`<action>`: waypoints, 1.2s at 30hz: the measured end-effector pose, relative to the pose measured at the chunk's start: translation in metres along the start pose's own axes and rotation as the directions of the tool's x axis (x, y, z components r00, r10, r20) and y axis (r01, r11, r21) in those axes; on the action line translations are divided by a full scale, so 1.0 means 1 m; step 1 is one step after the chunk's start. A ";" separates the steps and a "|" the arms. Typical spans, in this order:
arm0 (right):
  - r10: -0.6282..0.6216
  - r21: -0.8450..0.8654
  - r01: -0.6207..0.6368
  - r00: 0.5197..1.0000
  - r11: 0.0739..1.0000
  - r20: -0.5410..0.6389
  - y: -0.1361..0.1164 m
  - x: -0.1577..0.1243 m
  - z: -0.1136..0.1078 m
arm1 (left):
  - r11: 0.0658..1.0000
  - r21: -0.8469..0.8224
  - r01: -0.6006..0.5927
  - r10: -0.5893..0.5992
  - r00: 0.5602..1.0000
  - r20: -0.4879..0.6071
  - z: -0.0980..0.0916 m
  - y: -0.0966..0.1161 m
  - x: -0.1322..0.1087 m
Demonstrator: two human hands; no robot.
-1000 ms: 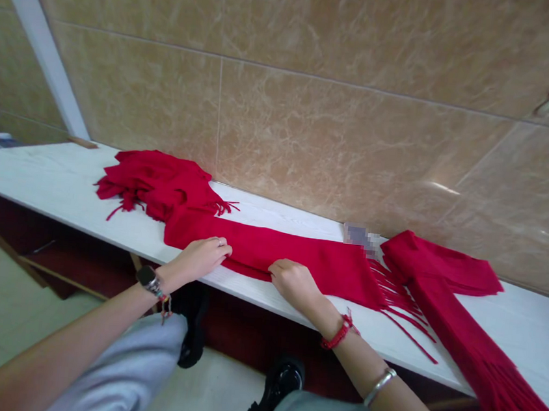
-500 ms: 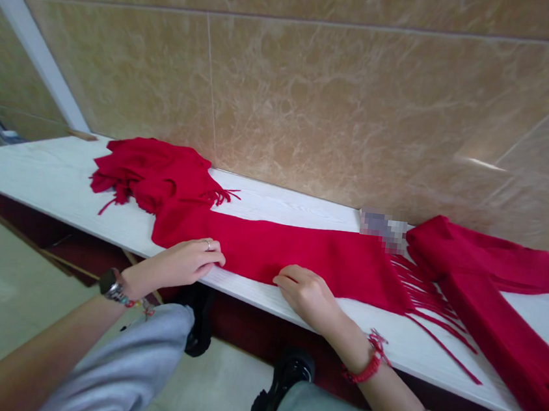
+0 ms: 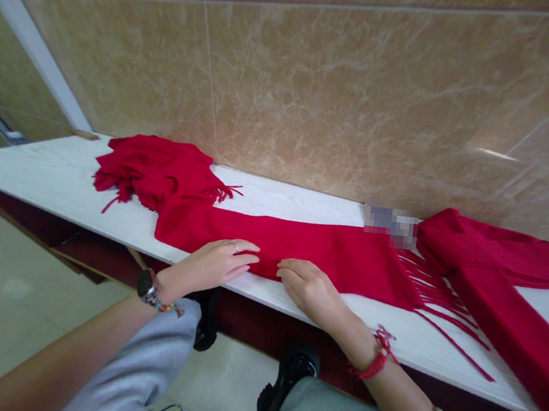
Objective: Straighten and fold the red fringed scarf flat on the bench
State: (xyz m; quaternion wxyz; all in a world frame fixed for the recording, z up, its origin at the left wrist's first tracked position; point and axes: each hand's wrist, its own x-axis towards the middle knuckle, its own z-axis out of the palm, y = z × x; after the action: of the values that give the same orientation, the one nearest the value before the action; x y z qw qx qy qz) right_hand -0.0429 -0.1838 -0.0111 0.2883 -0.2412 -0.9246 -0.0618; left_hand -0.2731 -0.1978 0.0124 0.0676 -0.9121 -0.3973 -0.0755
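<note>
A red fringed scarf (image 3: 319,246) lies along the white shelf (image 3: 299,201), flat in the middle and bunched up at its left end. Its fringe fans out to the right. On the near edge of the flat part rests my left hand (image 3: 217,263), fingers stretched out and slightly apart on the cloth. A short way to the right, my right hand (image 3: 312,291) has its fingers bent and close together on the same edge; its thumb is hidden. Another red scarf (image 3: 486,286) lies folded at the right, one length running down over the front edge.
A tiled wall (image 3: 316,92) rises right behind the shelf. Beside the fringe sits a small blurred-out item (image 3: 390,224). Below the front edge are dark red compartments (image 3: 243,317) and my black shoes (image 3: 296,368). A piece of wood (image 3: 84,135) lies at the far left.
My left hand has slid right along the scarf's near edge, closer to my right hand, and its fingers have straightened. My right hand has stayed almost in place.
</note>
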 end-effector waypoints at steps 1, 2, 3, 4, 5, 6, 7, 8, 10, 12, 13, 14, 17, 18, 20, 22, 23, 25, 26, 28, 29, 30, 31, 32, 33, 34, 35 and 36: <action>-0.014 0.011 0.014 1.000 1.000 0.001 0.001 -0.001 0.001 | 1.000 -0.025 -0.002 0.002 1.000 0.008 0.002 0.002 0.001; -0.026 0.023 0.026 1.000 0.999 0.010 0.002 -0.001 0.001 | 0.999 -0.049 -0.002 0.003 0.999 0.034 0.004 0.003 0.001; -0.035 0.037 0.034 0.999 0.999 0.021 0.003 -0.002 0.002 | 0.998 -0.070 -0.002 0.007 0.997 0.076 0.005 0.003 0.001; -0.038 0.053 0.036 0.999 0.998 0.035 0.004 -0.004 0.003 | 0.996 -0.090 0.000 0.012 0.992 0.125 0.006 0.003 0.000; -0.034 0.071 0.030 0.998 0.997 0.048 0.004 -0.005 0.003 | 0.994 -0.109 0.003 0.017 0.984 0.175 0.006 0.002 -0.002; -0.024 0.091 0.018 0.998 0.996 0.061 0.005 -0.006 0.004 | 0.992 -0.127 0.005 0.023 0.976 0.218 0.005 0.001 -0.003; -0.007 0.111 -0.001 0.997 0.994 0.071 0.005 -0.007 0.004 | 0.989 -0.146 0.006 0.032 0.967 0.252 0.003 0.000 -0.004; 0.010 0.131 -0.021 0.997 0.991 0.081 0.006 -0.007 0.004 | 0.987 -0.163 0.006 0.040 0.961 0.273 0.001 -0.001 -0.005; 0.044 0.165 -0.060 0.994 0.985 0.096 0.005 -0.008 0.003 | 0.983 -0.182 0.017 0.031 0.965 0.260 -0.003 -0.002 -0.004; 0.071 0.183 -0.088 0.993 0.979 0.096 0.004 -0.008 0.003 | 0.987 -0.157 0.026 0.003 0.983 0.181 -0.004 0.000 0.001; 0.080 0.185 -0.096 0.993 0.978 0.091 0.004 -0.007 0.003 | 0.991 -0.129 0.023 -0.007 0.992 0.127 -0.003 0.001 0.003; 0.087 0.184 -0.102 0.992 0.978 0.086 0.004 -0.007 0.003 | 0.995 -0.098 0.015 -0.008 0.997 0.073 -0.002 0.003 0.007; 0.086 0.165 -0.097 0.994 0.981 0.075 0.004 -0.007 0.005 | 0.999 -0.037 -0.021 0.021 1.000 0.003 0.002 0.007 0.015; 0.079 0.158 -0.090 0.994 0.983 0.075 0.005 -0.007 0.006 | 0.999 -0.034 -0.029 0.029 1.000 0.010 0.003 0.007 0.017; 0.061 0.143 -0.072 0.995 0.987 0.077 0.006 -0.007 0.007 | 0.998 -0.041 -0.041 0.043 0.998 0.042 0.001 0.008 0.019; 0.040 0.127 -0.049 0.996 0.991 0.077 0.006 -0.008 0.007 | 0.997 -0.059 -0.053 0.057 0.996 0.070 -0.001 0.006 0.019; 0.030 0.120 -0.039 0.996 0.992 0.079 0.006 -0.008 0.006 | 0.996 -0.067 -0.059 0.064 0.994 0.083 -0.003 0.005 0.018; 0.016 0.111 -0.025 0.996 0.994 0.083 0.006 -0.008 0.006 | 0.996 -0.062 -0.064 0.071 0.991 0.112 -0.005 0.003 0.016; 0.013 0.110 -0.023 0.996 0.994 0.086 0.006 -0.008 0.006 | 0.997 -0.048 -0.068 0.073 0.989 0.129 -0.005 0.002 0.016; 0.010 0.117 -0.021 0.996 0.993 0.092 0.007 -0.008 0.006 | 0.997 -0.005 -0.076 0.076 0.986 0.148 -0.004 0.000 0.015; 0.008 0.119 -0.019 0.996 0.993 0.092 0.007 -0.008 0.006 | 0.997 0.018 -0.082 0.078 0.986 0.149 -0.004 -0.001 0.015; 0.006 0.118 -0.017 0.995 0.993 0.095 0.007 -0.008 0.007 | 0.996 0.038 -0.086 0.080 0.986 0.145 -0.003 -0.001 0.015; 0.003 0.115 -0.014 0.995 0.993 0.100 0.007 -0.008 0.007 | 0.994 0.054 -0.091 0.083 0.987 0.137 -0.003 -0.001 0.016; 0.001 0.110 -0.012 0.995 0.994 0.103 0.007 -0.008 0.006 | 0.993 0.069 -0.095 0.085 0.988 0.127 -0.004 0.000 0.016; -0.001 0.106 -0.011 0.994 0.994 0.106 0.006 -0.008 0.006 | 0.992 0.082 -0.097 0.087 0.989 0.120 -0.005 0.002 0.017; 0.002 0.105 -0.013 0.994 0.994 0.107 0.005 -0.007 0.005 | 0.991 0.090 -0.095 0.085 0.990 0.111 -0.006 0.003 0.018; 0.013 0.105 -0.024 0.994 0.994 0.104 0.004 -0.005 0.005 | 0.992 0.096 -0.087 0.077 0.992 0.096 -0.007 0.004 0.020; 0.035 0.102 -0.045 0.995 0.994 0.094 0.002 -0.003 0.004 | 0.993 0.097 -0.071 0.064 0.995 0.075 -0.008 0.006 0.020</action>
State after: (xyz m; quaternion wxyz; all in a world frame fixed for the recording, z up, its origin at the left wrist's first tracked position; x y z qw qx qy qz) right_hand -0.0413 -0.1820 -0.0162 0.2588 -0.2469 -0.9339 0.0034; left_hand -0.2558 -0.1885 0.0233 0.1010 -0.9227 -0.3716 -0.0203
